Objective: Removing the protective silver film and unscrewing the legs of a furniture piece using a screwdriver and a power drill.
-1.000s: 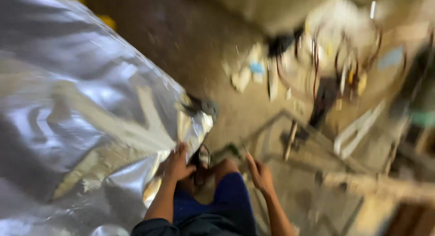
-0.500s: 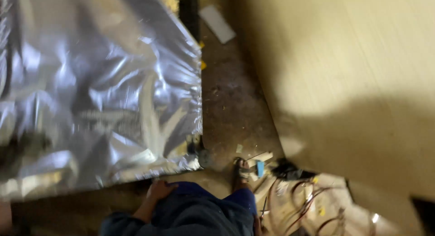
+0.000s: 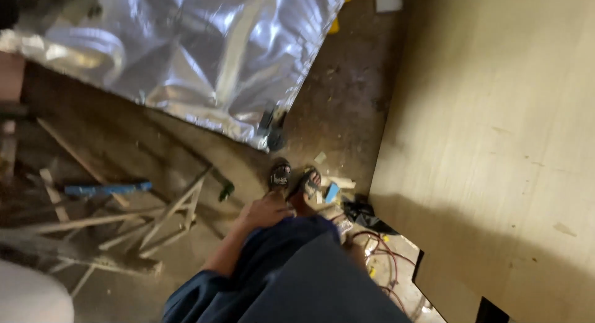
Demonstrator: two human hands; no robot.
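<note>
Here my left hand (image 3: 265,212) rests flat on my thigh, fingers loosely together and holding nothing, pressed against the dark blue cloth of my trousers (image 3: 291,261). My right hand (image 3: 356,252) is mostly hidden behind my leg, so I cannot tell whether it is spread or closed. Just past my left hand are my feet in sandals (image 3: 291,177), standing on the dirty concrete floor (image 3: 347,106). Beside my right foot lie small wood offcuts (image 3: 338,182), a little blue scrap (image 3: 331,193) and a tangle of red cable (image 3: 378,248). Ahead of my feet a big sheet of crinkled silver foil (image 3: 204,56) lies spread over the floor, one corner near my toes. On my right a large pale plywood board (image 3: 496,143) fills that side. On my left, thin wooden laths (image 3: 167,217) lie crossed in a loose heap, with a blue strip (image 3: 105,188) among them.
</note>
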